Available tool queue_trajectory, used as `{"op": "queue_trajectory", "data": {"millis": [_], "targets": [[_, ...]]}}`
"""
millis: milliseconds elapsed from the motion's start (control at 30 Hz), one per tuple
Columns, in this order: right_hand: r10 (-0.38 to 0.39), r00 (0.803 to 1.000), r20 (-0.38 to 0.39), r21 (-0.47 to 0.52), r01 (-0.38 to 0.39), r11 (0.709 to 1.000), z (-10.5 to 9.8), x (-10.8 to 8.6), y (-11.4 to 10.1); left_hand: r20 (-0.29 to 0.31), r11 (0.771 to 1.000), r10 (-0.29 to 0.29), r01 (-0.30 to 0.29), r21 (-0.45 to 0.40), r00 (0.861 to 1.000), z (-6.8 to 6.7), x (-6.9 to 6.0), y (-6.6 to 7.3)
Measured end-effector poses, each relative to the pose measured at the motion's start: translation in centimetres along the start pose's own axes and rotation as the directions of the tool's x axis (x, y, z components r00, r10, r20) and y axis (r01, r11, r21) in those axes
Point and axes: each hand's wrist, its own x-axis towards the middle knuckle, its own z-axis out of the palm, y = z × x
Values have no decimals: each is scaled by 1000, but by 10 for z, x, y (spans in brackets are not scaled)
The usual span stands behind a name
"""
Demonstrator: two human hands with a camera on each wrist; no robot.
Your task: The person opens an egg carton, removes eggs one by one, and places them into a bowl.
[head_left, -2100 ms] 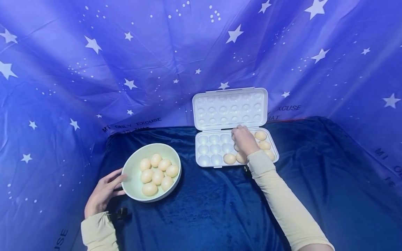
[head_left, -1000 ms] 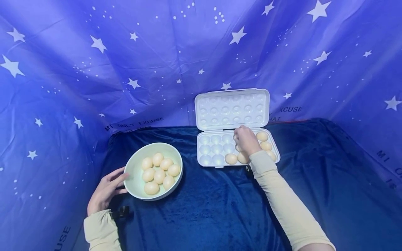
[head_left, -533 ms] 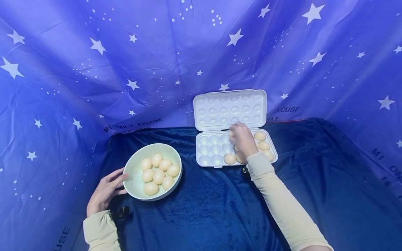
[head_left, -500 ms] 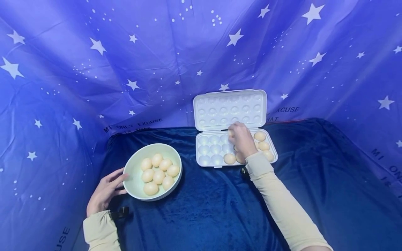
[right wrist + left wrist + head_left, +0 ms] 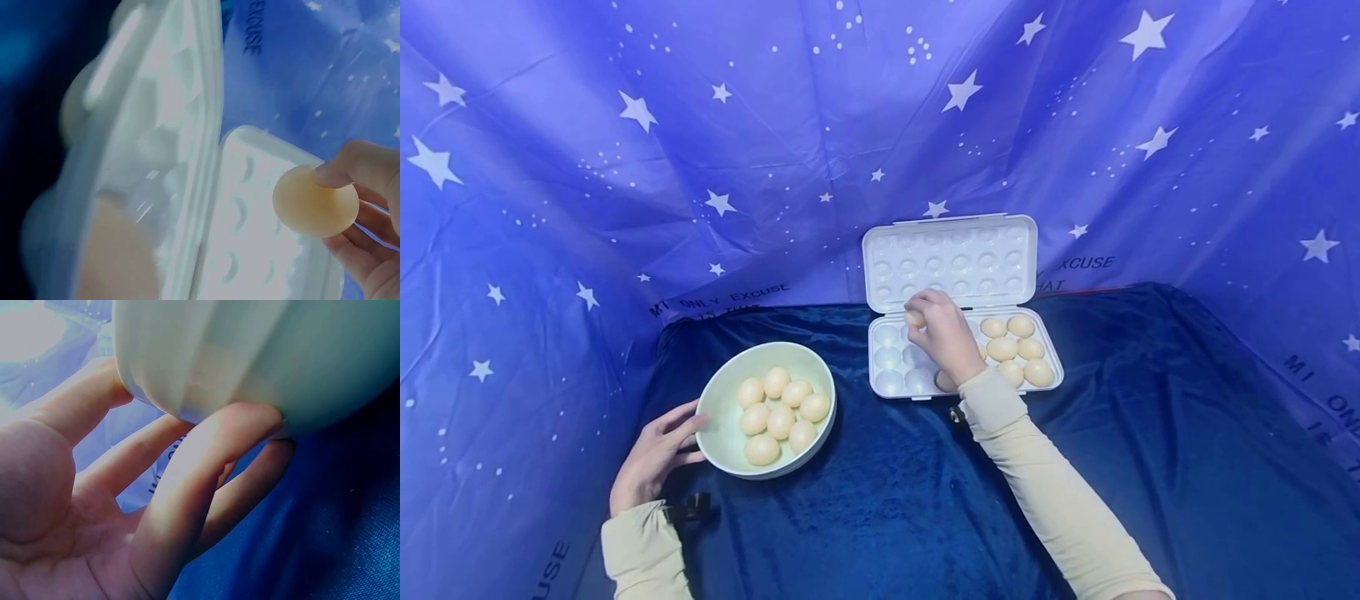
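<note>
My right hand [image 5: 946, 333] pinches an egg [image 5: 914, 318] between thumb and fingers, above the back left part of a white plastic egg carton [image 5: 874, 390]. In the right wrist view that egg [image 5: 315, 201] is held off the carton [image 5: 234, 150], in front of its raised lid. Several pale brown eggs [image 5: 1001, 348] sit in the right-hand cups; my hand and wrist hide some of the middle. My left hand [image 5: 647, 458] holds the left side of a pale green bowl [image 5: 718, 400], thumb at the rim and fingers against its outer wall [image 5: 206, 356]. Several eggs [image 5: 780, 422] lie inside the bowl.
The carton's lid [image 5: 950, 260] stands open, leaning back near the blue star-patterned curtain [image 5: 820, 150]. A dark blue velvet cloth [image 5: 865, 500] covers the table. Cups [image 5: 889, 358] at the carton's left show no eggs.
My right hand has lifted slightly and shifted left with the egg, uncovering eggs on the carton's right side. My left hand stays on the bowl, whose eggs look unchanged.
</note>
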Motion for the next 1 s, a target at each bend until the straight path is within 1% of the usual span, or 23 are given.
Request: {"op": "queue_trajectory", "data": {"millis": [133, 267, 533, 700, 1000], "targets": [[-32, 999, -10, 32, 33, 999, 2, 8, -14, -2, 1000, 0, 0, 1, 1000, 1, 1, 3], [-49, 999, 0, 59, 49, 997, 7, 12, -28, 1, 1000, -5, 5, 4, 1000, 2, 0, 3], [-67, 995, 68, 94, 60, 994, 23, 15, -58, 2, 1000, -11, 11, 6, 1000, 1, -1, 2], [-105, 990, 97, 115, 94, 989, 33, 15, -75, 4, 1000, 0, 0, 8, 1000, 1, -1, 1], [-182, 976, 118, 94, 172, 981, 47, 14, -97, 9, 1000, 5, -5, 8, 1000, -1, 0, 0]]}}
